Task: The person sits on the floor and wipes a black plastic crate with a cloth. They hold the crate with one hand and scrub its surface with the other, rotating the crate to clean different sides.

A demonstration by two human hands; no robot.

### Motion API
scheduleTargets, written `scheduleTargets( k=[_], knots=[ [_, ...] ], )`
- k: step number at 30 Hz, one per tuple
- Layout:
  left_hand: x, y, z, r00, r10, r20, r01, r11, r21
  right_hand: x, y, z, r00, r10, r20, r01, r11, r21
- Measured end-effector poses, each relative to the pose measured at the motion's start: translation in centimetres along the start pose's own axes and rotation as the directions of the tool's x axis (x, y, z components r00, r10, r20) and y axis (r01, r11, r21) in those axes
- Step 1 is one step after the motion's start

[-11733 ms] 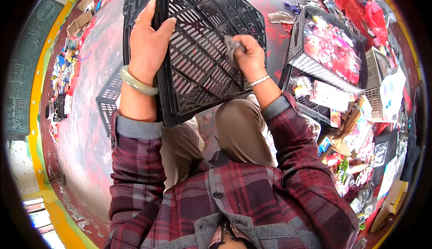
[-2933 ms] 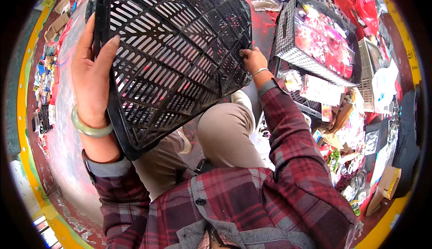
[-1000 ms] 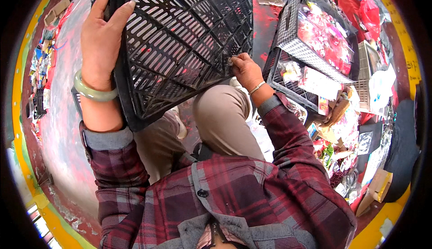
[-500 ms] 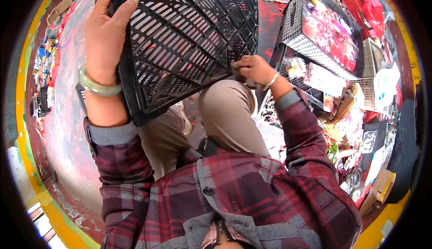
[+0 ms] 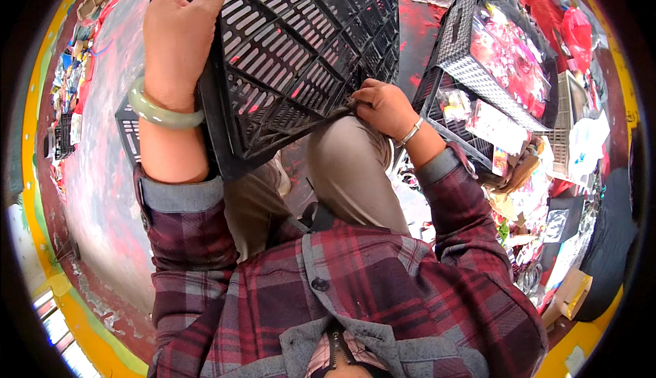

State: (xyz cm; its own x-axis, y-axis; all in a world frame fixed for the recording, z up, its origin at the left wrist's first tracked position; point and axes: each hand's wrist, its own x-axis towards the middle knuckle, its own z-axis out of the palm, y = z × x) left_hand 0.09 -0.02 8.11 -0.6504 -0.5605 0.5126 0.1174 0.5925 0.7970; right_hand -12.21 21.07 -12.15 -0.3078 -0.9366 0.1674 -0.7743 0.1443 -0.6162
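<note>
A large black slatted plastic crate [image 5: 301,57] is tipped up over my knees, its open side facing me. My left hand [image 5: 179,39] is closed round its rim at the left, with the thumb over the edge; the other fingertips run out of view at the top. At the crate's lower right edge my right hand [image 5: 386,108] is closed, fingers bent together beside my knee [image 5: 348,152]. It pinches a greyish-brown rag [image 5: 350,104], mostly hidden by the fingers and lying against the crate's edge.
To the right, a grey woven-pattern basket [image 5: 471,70] full of red and clear packets leans on another black crate [image 5: 437,108]. Cardboard, bags and loose scraps pile up beyond. Another dark crate [image 5: 128,128] stands behind my left forearm. Small goods [image 5: 68,84] line the far left wall.
The crate and my left hand have shifted slightly right. My right hand has turned a little at the crate's edge, and less of the rag shows under it.
</note>
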Motion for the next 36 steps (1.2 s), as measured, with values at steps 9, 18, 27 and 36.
scheduleTargets(
  k=[9, 18, 27, 36],
  knots=[
    [-0.2, 0.4, 0.6, 0.999, -0.036, 0.03, 0.04, 0.989, -0.144, 1.6, -4.5, -2.6, 0.992, -0.099, 0.075, 0.087, 0.985, 0.146],
    [-0.1, 0.3, 0.4, 0.996, -0.078, 0.052, 0.087, 0.98, -0.181, 0.4, 2.2, -0.6, 0.988, -0.149, -0.031, 0.151, 0.985, 0.084],
    [0.7, 0.2, 1.1, 0.997, -0.03, 0.067, 0.042, 0.983, -0.18, 1.9, -2.7, -3.3, 0.968, -0.236, 0.084, 0.199, 0.928, 0.315],
    [0.0, 1.0, 1.1, 0.998, 0.022, 0.06, -0.014, 0.992, -0.125, 1.1, -8.4, -4.8, 0.956, -0.254, -0.148, 0.28, 0.942, 0.185]
  ],
)
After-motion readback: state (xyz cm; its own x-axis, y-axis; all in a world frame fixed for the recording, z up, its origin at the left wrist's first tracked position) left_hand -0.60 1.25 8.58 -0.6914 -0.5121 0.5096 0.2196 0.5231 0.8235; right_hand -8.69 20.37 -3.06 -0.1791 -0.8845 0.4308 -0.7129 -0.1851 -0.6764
